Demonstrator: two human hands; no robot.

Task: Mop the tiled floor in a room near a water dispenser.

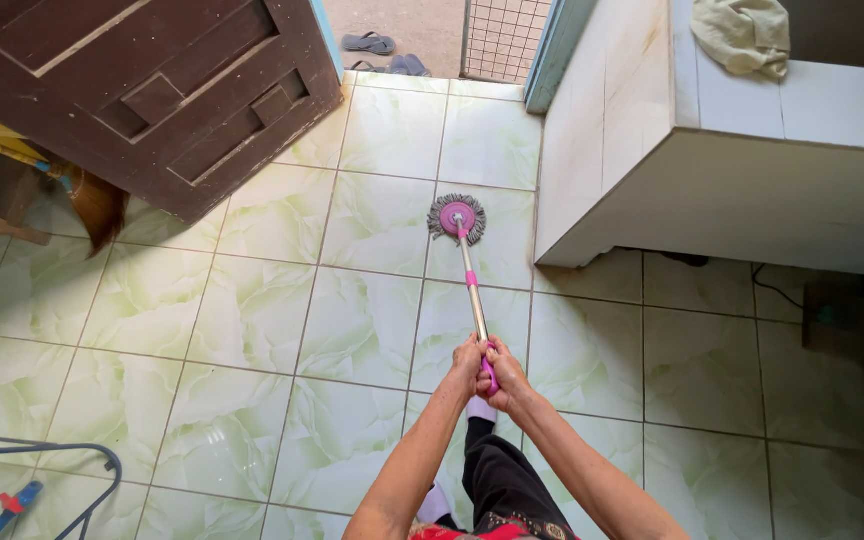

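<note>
Hands come first: our left hand (468,357) and right hand (505,376) are both wrapped tight around the pink grip at the near end of the mop (471,290), just below the middle of the frame. Its metal pole runs up the picture to the round grey-fringed mop head (457,217), which lies flat on the floor (252,300) a little above centre, near the corner of the white tiled bench (652,170) at the upper right.

We judge the glossy tiles could turn slick where wet, and our socked feet, partly visible at the bottom edge, might slide. The mop head could also knock the bench corner if pushed right, or catch the dark cable (774,290) lying on the floor at the right edge.

Pale green marbled tiles cover the room. A dark wooden door (162,90) stands open at the upper left, sandals (368,42) lie outside beyond the threshold, and a crumpled cloth (744,35) rests on the bench top.
</note>
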